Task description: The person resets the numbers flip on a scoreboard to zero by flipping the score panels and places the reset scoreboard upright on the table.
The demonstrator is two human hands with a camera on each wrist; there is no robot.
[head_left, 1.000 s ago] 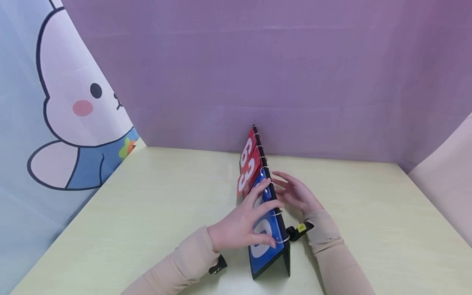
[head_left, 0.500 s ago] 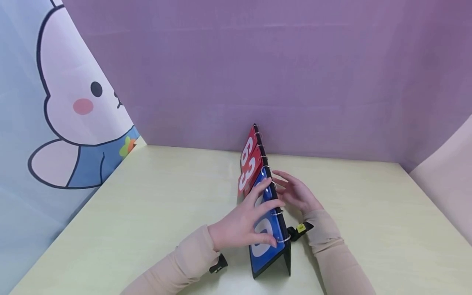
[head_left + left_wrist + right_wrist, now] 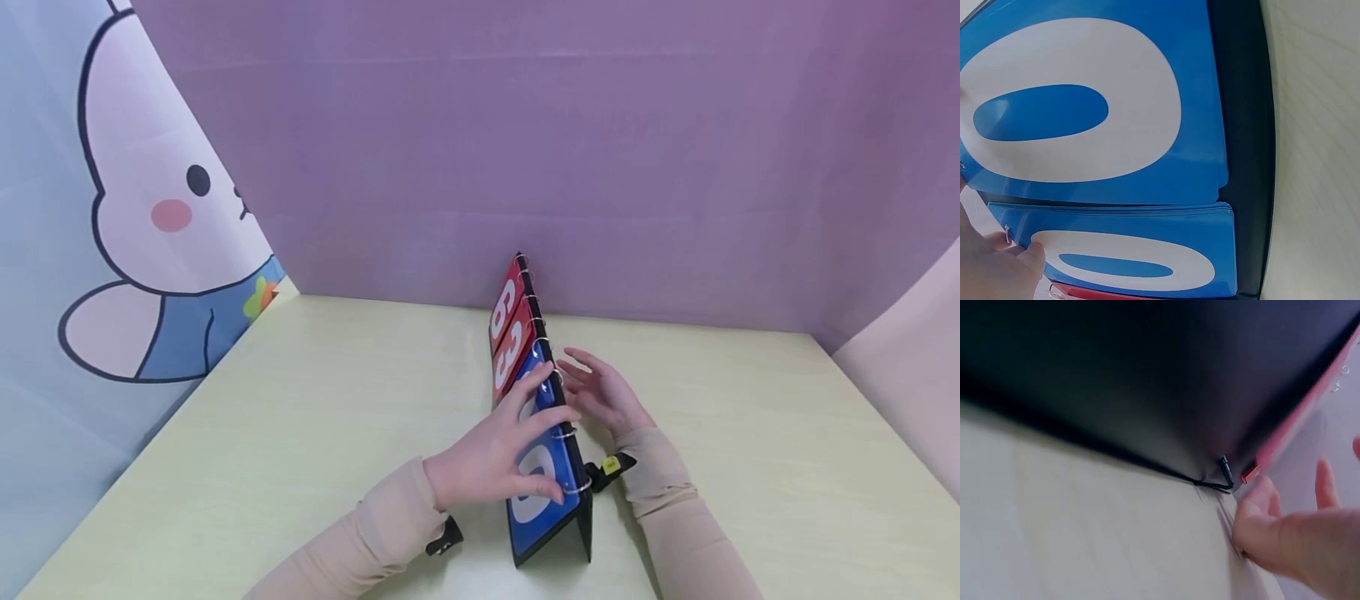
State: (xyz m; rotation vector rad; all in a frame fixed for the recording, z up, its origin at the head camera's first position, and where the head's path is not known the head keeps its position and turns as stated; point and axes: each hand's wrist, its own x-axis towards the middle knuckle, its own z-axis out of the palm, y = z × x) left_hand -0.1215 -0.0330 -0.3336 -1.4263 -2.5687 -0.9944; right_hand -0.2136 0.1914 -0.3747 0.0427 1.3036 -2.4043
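The left hand (image 3: 487,462) lies spread over the scoreboard (image 3: 545,395); the right hand (image 3: 603,400), fingers loosely bent, is behind it, contact unclear. The scoreboard stands tented on the table (image 3: 375,375); a one-sided push could probably slide or tip it.

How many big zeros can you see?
2: a zero on the nearest blue card, another on the next card, partly behind the left hand. More may be hidden underneath.
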